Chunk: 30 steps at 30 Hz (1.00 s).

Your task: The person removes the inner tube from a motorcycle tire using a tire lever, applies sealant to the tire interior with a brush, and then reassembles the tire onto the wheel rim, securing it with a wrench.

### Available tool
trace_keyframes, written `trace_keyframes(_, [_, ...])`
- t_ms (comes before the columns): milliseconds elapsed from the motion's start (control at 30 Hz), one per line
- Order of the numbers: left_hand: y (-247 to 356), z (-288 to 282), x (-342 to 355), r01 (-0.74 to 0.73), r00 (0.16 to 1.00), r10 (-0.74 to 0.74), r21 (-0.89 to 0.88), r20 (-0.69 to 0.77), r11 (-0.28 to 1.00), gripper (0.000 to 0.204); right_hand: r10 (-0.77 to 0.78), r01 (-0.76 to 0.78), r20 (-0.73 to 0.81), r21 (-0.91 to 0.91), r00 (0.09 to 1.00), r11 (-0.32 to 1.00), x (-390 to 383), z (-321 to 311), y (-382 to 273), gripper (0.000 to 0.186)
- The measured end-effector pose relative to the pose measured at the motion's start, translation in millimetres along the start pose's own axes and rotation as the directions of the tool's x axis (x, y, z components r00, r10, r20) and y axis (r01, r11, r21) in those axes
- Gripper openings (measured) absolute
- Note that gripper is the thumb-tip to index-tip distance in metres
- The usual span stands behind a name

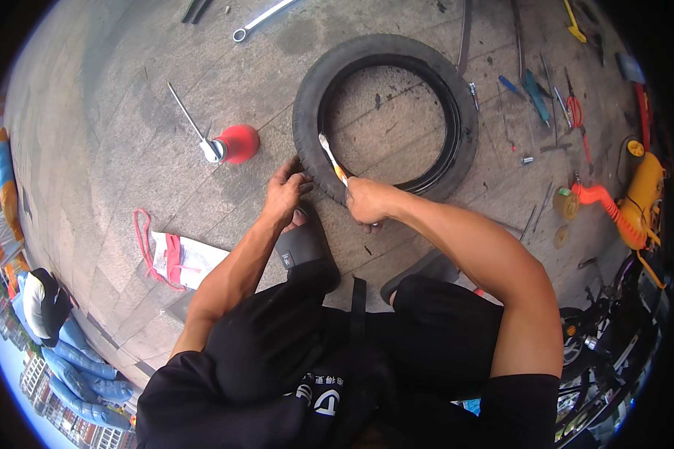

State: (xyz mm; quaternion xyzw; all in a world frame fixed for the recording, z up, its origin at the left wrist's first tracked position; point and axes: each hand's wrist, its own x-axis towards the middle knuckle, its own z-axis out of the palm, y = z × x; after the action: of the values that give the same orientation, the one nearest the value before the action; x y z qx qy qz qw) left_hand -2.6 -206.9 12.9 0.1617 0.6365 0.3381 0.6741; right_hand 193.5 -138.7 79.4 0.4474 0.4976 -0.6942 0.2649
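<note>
Black, ring-shaped rubber tyre point(311, 112); right hand point(368, 200) grips a slim brush point(332, 158).

White lettering point(326, 400) marks the black shirt point(240, 404); a label point(287, 258), the sandal point(311, 243).

- One left hand point(283, 196) and one right hand point(368, 200), both bare
- One black tyre point(308, 112)
- One brush point(329, 153)
- One red oil can point(238, 144)
- One wrench point(266, 19)
- One drawstring bag point(195, 262)
- Two dark sandals point(307, 251)
- One orange hose point(603, 200)
</note>
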Motion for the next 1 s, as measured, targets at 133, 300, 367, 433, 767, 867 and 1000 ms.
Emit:
trace_keyframes(133, [1, 3, 9, 0.032, 0.997, -0.045, -0.188, -0.065, 0.982, 0.052, 0.059, -0.055, 0.0, -0.346, 0.998, 0.937, -13, 1, 31, 0.014])
trace_keyframes(300, [5, 6, 21, 0.115, 0.985, -0.142, -0.241, -0.098, 0.964, 0.05, -0.039, -0.021, -0.091, -0.581, 0.995, 0.814, -47, -2, 83, 0.026])
trace_keyframes(367, [6, 7, 19, 0.092, 0.993, -0.106, -0.237, -0.047, 0.967, 0.052, -0.044, -0.026, -0.104, -0.592, 0.994, 0.805, -65, -11, 101, 0.026])
trace_keyframes(433, [11, 9, 15, 0.092, 0.995, -0.098, -0.194, -0.025, 0.977, 0.052, -0.082, 0.0, -0.108, -0.604, 0.991, 0.797, -86, -25, 115, 0.025])
trace_keyframes(767, [172, 86, -17, -0.514, 0.845, 0.518, -0.066, 0.132, 0.855, 0.062, -0.104, 0.478, -0.785, 0.26, 0.611, 0.839, -212, -114, 179, 0.019])
trace_keyframes(867, [208, 102, -56, -0.817, 0.575, 0.773, 0.238, 0.268, 0.525, 0.072, 0.082, 0.683, -0.925, 0.331, 0.37, 0.651, -237, -128, 196, 0.021])
trace_keyframes(1000, [206, 110, -66, -0.894, 0.151, 0.803, 0.425, 0.577, -0.138, 0.078, 0.226, 0.794, -0.955, 0.286, 0.192, 0.536, -241, -140, 207, 0.027])
